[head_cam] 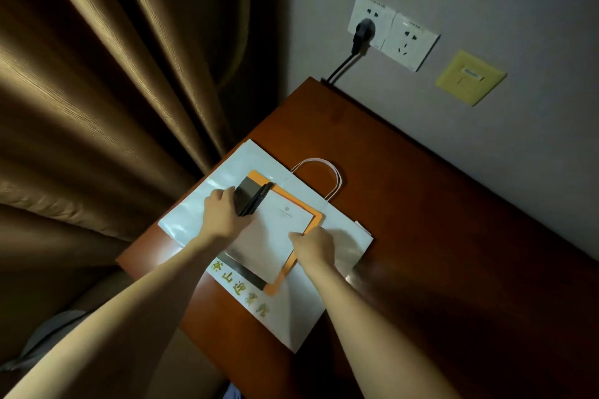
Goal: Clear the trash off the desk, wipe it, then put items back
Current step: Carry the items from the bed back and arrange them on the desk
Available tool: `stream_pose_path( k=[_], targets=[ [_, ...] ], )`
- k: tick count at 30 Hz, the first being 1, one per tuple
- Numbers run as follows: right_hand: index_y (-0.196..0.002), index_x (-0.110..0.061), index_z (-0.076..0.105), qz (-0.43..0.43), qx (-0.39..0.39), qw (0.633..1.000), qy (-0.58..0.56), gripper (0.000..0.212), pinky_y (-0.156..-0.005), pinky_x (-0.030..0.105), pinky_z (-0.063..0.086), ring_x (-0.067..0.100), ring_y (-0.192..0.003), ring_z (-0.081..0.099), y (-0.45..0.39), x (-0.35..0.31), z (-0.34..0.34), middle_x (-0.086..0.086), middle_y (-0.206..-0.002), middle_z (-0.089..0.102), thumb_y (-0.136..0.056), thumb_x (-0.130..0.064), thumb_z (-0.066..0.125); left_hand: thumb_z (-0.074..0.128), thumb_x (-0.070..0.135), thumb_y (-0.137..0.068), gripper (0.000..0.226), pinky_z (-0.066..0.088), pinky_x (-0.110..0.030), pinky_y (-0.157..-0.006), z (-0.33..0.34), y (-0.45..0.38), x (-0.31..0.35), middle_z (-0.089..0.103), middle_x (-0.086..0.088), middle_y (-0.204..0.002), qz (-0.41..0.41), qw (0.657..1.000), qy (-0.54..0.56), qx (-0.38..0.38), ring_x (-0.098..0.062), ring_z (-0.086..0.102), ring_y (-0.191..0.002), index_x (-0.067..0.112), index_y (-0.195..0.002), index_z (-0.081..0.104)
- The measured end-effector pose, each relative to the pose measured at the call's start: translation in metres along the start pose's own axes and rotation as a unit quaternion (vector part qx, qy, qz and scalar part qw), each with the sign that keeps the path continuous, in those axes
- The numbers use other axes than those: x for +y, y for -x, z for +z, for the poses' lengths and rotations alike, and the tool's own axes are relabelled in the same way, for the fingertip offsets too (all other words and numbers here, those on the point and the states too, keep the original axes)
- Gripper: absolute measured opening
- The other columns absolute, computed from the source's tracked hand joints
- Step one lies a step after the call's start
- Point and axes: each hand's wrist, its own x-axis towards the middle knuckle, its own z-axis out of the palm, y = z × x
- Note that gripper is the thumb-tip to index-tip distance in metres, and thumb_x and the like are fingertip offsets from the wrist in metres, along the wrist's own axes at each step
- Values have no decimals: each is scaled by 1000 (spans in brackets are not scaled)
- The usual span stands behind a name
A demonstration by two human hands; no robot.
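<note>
On the brown wooden surface, near its curtain-side edge with bare wood toward the wall, the left hand fingers curl on a black flat clip while the right hand pinches the orange clipboard atop a white paper bag.

Desk red-brown; bag white, yellow characters; tray orange; curtain brown, upper left; plate yellow, upper right

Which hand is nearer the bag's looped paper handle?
Right, though by a small margin. The right hand holds the orange folder's edge, just below the handle. The left hand sits at the folder's far end, on the dark clip.
</note>
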Motion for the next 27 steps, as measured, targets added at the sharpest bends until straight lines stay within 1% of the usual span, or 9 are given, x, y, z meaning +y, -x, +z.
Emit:
stream_pose_path(
  k=[3,7,10,12,16,18,22,24,27],
  targets=[
    [-113,-1,59,-11,-4,998,62,34,-74,34,50,31,-103,62,9,0,-26,14,-113,64,-91,-27,61,71,25,-81,72,36,-39,-99,-16,16,2,39,-19,-137,-15,997,-71,-15,-33,34,-124,8,-142,36],
    [-118,-3,51,-69,14,981,178,28,-85,32,50,29,-112,58,38,8,-63,14,-120,60,-91,-9,53,63,27,-84,57,39,-35,-97,-50,37,12,43,-13,-135,65,979,-182,-58,-30,38,-124,13,-136,42],
    [-121,-3,51,-93,46,973,207,31,-91,30,47,28,-118,55,72,20,-89,13,-124,58,-91,-7,51,57,30,-86,53,40,-34,-95,-72,57,26,44,-9,-131,131,955,-259,-64,-27,38,-123,14,-135,42],
    [-126,-5,50,-94,76,971,208,34,-93,32,45,29,-119,54,101,31,-103,13,-129,56,-92,-9,49,58,29,-86,53,41,-35,-94,-78,74,40,45,-9,-128,190,936,-289,-68,-26,39,-121,15,-134,42],
    [-127,-7,49,-84,125,970,193,33,-98,36,42,30,-120,50,160,62,-114,13,-131,52,-94,-8,44,61,30,-86,56,39,-35,-101,-69,122,63,45,-8,-137,293,899,-315,-82,-25,40,-127,18,-137,42],
    [-126,-7,48,-72,153,969,182,33,-100,37,42,29,-121,49,190,82,-115,12,-131,50,-93,-6,46,60,29,-87,55,41,-35,-99,-58,149,76,46,-8,-136,342,878,-323,-89,-25,42,-126,17,-137,42],
    [-113,-10,51,-52,187,972,135,26,-89,32,45,23,-106,51,252,136,-116,8,-117,52,-90,2,45,61,29,-87,51,43,-36,-97,-31,210,102,49,-10,-132,426,837,-318,-129,-26,45,-122,14,-133,45],
    [-120,-6,50,-26,211,970,120,31,-87,31,46,24,-108,52,281,168,-118,11,-122,51,-91,3,46,62,28,-87,48,45,-36,-95,-16,248,116,50,-12,-131,464,813,-322,-146,-27,48,-119,10,-129,47],
    [-119,-6,51,22,256,962,94,28,-86,31,49,23,-101,53,323,218,-121,12,-121,53,-92,-1,50,61,26,-90,59,41,-34,-103,13,307,136,41,-12,-142,511,780,-316,-174,-27,42,-129,9,-141,36]
  ],
)
